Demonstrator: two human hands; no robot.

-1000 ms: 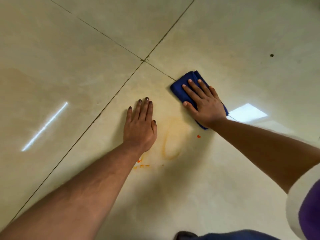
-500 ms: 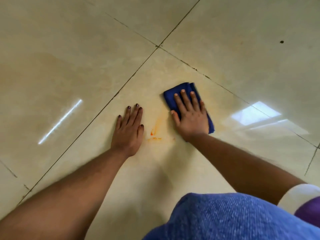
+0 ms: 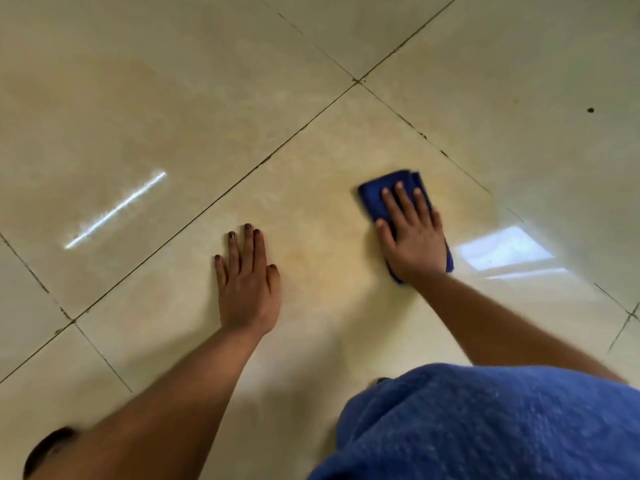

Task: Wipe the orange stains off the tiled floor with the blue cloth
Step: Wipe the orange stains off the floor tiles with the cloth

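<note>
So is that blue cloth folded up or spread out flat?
Folded: the blue cloth shows stacked layers at its far edge, pressed under the flat right hand.

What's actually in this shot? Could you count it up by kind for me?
Hands: 2, left hand flat on the floor, right hand pressing the cloth
Blue cloth: 1
Faint orange smear: 1
Dark speck: 1
Total: 5
</note>
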